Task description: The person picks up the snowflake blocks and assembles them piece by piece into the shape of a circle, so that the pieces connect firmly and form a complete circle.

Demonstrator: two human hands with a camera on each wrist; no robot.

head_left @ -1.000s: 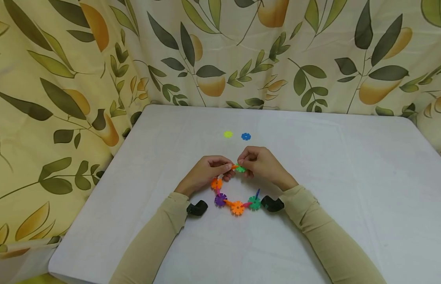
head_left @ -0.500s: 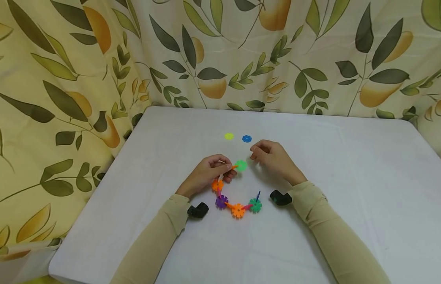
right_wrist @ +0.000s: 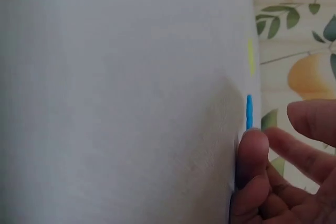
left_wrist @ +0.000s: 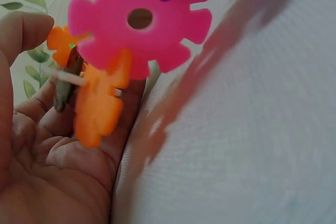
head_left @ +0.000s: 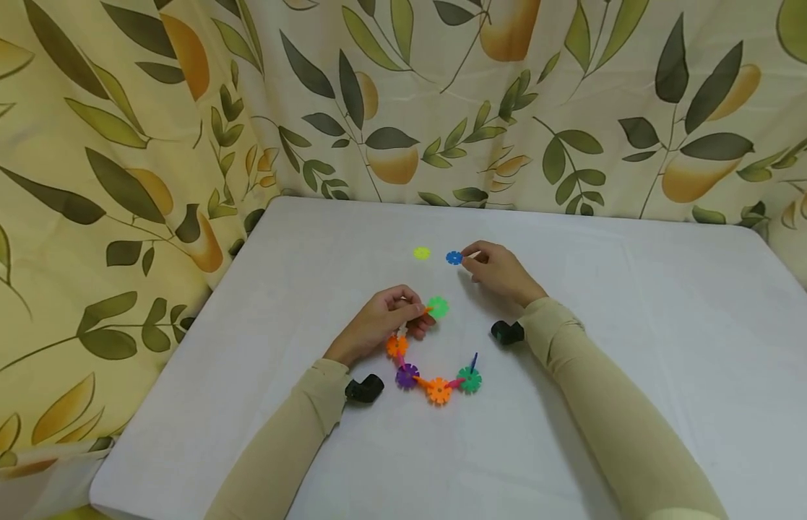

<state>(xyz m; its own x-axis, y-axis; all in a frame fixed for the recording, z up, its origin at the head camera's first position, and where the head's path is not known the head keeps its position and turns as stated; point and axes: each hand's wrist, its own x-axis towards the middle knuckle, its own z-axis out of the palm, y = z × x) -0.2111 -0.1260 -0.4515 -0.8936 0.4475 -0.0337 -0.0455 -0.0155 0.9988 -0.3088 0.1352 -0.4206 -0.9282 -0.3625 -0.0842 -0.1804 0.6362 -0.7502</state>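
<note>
My left hand [head_left: 386,321] pinches a chain of interlocked, notched plastic snowflake discs. A light green disc [head_left: 438,307] juts from its fingertips, joined to an orange one seen edge-on. The chain curves below through an orange disc [head_left: 397,347], a purple disc [head_left: 407,375], another orange disc [head_left: 439,391] and a teal disc [head_left: 470,379]. A pink disc [left_wrist: 139,19] fills the top of the left wrist view. At the back, my right hand [head_left: 501,271] has its fingertips at the edge of a loose blue disc [head_left: 454,258]; in the right wrist view one digit stands apart from it.
A loose yellow disc [head_left: 422,253] lies left of the blue one on the white-covered table [head_left: 637,347]. Black wrist devices [head_left: 364,388] stick out from both sleeves. A leaf-patterned curtain [head_left: 475,108] hangs behind the table and along the left.
My right hand has let go of the light green disc and moved back to the blue disc. My left hand keeps its grip on the chain in nearly the same place.
</note>
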